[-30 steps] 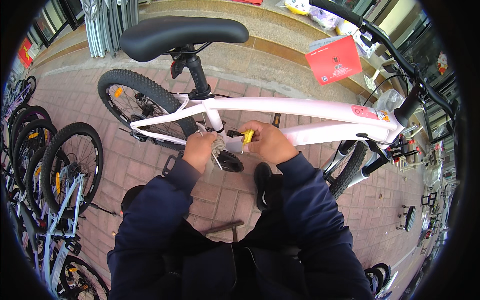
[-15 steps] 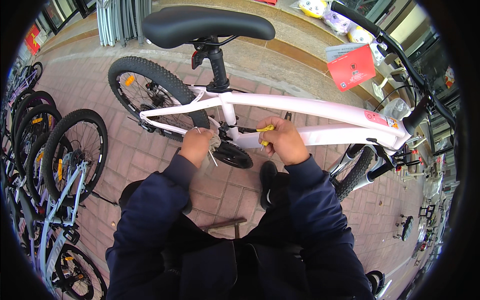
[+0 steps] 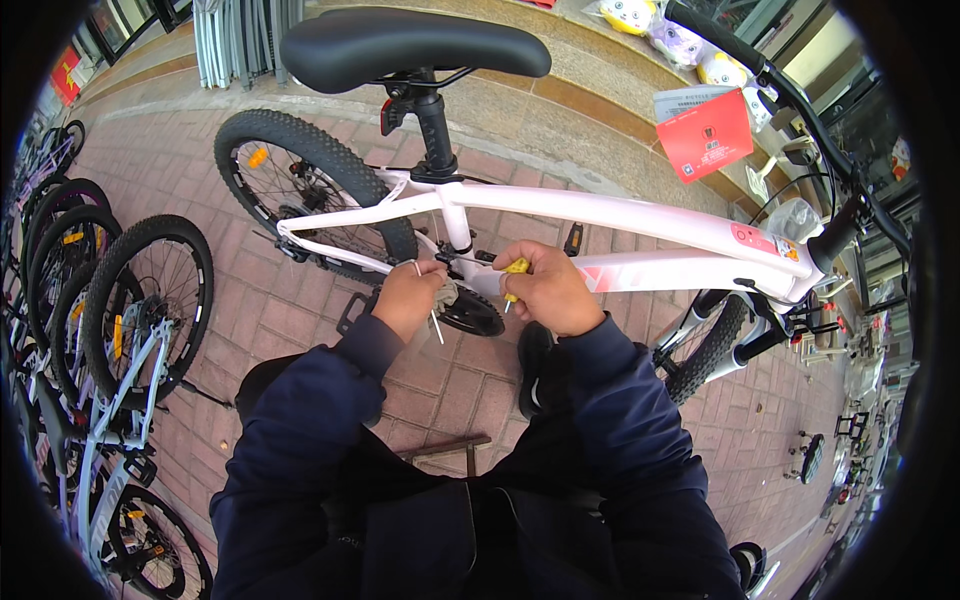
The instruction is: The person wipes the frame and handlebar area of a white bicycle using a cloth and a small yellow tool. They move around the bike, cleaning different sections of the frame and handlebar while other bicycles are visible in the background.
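Observation:
My left hand (image 3: pixel 408 303) is closed around a greyish-beige rag (image 3: pixel 447 293) and a thin white rod (image 3: pixel 438 328), whose lower end points down. Just across from it, my right hand (image 3: pixel 553 292) pinches a small yellow-handled tool (image 3: pixel 515 268) with a thin pale tip pointing down. Both hands are in front of a pale pink bicycle frame (image 3: pixel 600 215), near its crank area. The dark chainring (image 3: pixel 478 317) shows below and between them. Part of the rag is hidden by my fingers.
Above stand the black saddle (image 3: pixel 415 48) and, at left, the rear wheel (image 3: pixel 290 150). A red card (image 3: pixel 705 137) hangs near the handlebar (image 3: pixel 830 150). Other bicycles (image 3: pixel 150 310) crowd the left side. A low brown stand (image 3: pixel 445 449) lies between my legs, on brick paving.
My left hand has shifted right with the rag and rod. My right hand has shifted slightly left with the yellow tool, so the two hands are closer together.

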Demonstrator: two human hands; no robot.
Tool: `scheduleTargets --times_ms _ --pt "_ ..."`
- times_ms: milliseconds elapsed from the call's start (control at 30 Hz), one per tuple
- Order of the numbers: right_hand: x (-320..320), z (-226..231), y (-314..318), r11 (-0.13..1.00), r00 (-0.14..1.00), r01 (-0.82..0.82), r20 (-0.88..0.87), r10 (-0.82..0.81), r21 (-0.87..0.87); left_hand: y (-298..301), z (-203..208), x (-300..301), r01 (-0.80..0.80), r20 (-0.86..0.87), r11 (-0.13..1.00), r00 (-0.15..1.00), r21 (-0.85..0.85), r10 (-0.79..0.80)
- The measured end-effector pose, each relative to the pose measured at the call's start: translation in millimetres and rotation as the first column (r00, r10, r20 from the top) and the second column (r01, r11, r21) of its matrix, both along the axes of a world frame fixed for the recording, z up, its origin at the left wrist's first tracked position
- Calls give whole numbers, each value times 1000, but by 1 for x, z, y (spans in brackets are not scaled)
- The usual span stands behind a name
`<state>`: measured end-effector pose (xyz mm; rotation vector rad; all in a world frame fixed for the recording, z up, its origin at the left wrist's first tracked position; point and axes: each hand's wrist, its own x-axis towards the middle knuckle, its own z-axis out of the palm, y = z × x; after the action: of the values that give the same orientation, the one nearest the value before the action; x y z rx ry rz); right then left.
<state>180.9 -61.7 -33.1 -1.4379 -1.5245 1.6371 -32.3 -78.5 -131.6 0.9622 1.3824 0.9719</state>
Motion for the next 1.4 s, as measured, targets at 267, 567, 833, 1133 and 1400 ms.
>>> scheduleTargets --times_ms 267,567,833,1133,1400 --pt "-4 -6 -1 996 1000 26 -12 -25 88 2 -4 0 -56 -7 998 998 -16 56" --pt "-6 -12 -1 986 999 -24 48 16 165 6 2 -2 -111 -100 994 989 16 112" --pt "-7 -19 1 987 999 -46 35 41 156 7 -2 -2 -121 -137 990 982 76 131" --pt "-6 -20 1 968 995 -57 88 37 243 11 -12 -4 -64 -86 994 994 93 72" --pt "-11 -18 -1 960 989 -84 142 47 267 9 -8 -2 -62 -88 993 994 97 71"
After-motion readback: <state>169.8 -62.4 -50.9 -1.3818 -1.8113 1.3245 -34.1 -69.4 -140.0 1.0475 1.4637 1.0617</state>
